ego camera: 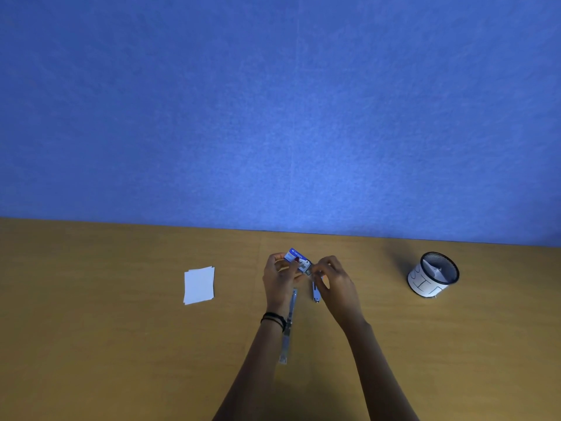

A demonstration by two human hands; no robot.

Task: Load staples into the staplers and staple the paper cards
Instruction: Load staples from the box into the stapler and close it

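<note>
Left hand (280,275) pinches the blue staple box (298,259) above the bench (121,344), right hand (329,276) grip pressed on its open end, opened stapler (290,326) lying below — tug too hard and staples could spill, scattering far from the paper cards (198,285).

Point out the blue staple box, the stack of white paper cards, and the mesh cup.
Blue staple box (296,256), head view, printed top face.
Stack of white paper cards (198,285), head view, top card's centre.
Black mesh cup (425,284), head view, white label.
</note>
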